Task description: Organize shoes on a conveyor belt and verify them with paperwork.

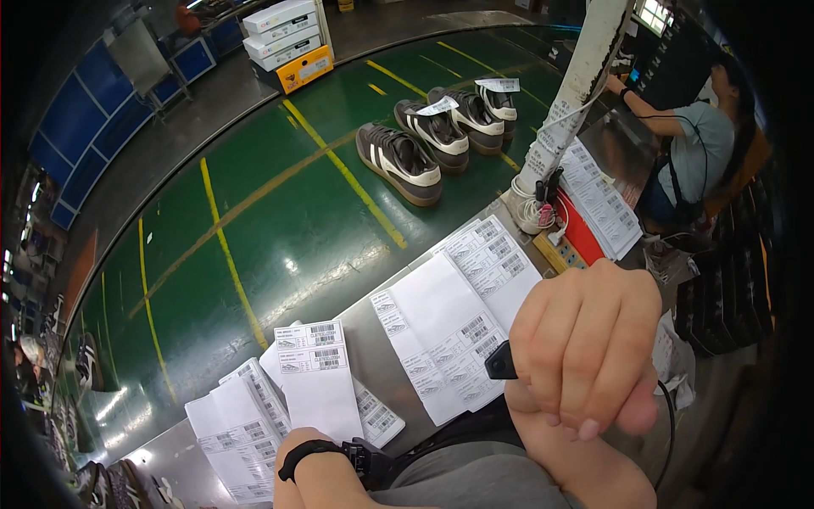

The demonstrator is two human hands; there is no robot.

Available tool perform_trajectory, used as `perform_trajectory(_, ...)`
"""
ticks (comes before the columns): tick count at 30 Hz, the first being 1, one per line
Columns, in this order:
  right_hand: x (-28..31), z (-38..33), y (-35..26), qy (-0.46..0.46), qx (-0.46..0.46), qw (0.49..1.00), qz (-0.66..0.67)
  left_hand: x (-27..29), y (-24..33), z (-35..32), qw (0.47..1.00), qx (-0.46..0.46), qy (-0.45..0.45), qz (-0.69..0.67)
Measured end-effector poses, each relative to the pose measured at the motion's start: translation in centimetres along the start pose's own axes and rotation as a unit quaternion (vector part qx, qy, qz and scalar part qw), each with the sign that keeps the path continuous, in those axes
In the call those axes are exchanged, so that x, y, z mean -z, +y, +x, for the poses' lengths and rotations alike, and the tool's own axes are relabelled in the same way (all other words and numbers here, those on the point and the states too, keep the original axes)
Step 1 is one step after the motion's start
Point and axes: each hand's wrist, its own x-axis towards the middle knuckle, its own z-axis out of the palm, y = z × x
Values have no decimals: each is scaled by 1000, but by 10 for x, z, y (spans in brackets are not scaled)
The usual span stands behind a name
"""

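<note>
Right hand [585, 339] fronts metal ledge [375, 363], green surface [271, 229], distant blue panels [72, 136].

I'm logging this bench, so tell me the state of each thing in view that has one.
Right hand, curled downward, palm hidden
Left hand, mostly hidden, grip unclear
Black wristband, fastened
Label sheets, in overlapping piles
Dark shoes, upright, soles down
Paper slips, lying on two shoes
White boxes, stacked, closed
Yellow box, beneath them

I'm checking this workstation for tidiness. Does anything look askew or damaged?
Yes, mildly. The label sheets at left lie skewed across one another on the metal ledge rather than squared up. The white post has chipped edges, and a white cable is looped untidily at its base. I see no spill.
</note>
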Motion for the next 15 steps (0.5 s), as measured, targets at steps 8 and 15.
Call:
perform_trajectory(8,-10,6,21,27,-14,999,25,16,5,-8,995,41,-14,-85)
perform_trajectory(15,-5,1,50,241,-171,943,-150,18,18,-14,997,61,-32,-41)
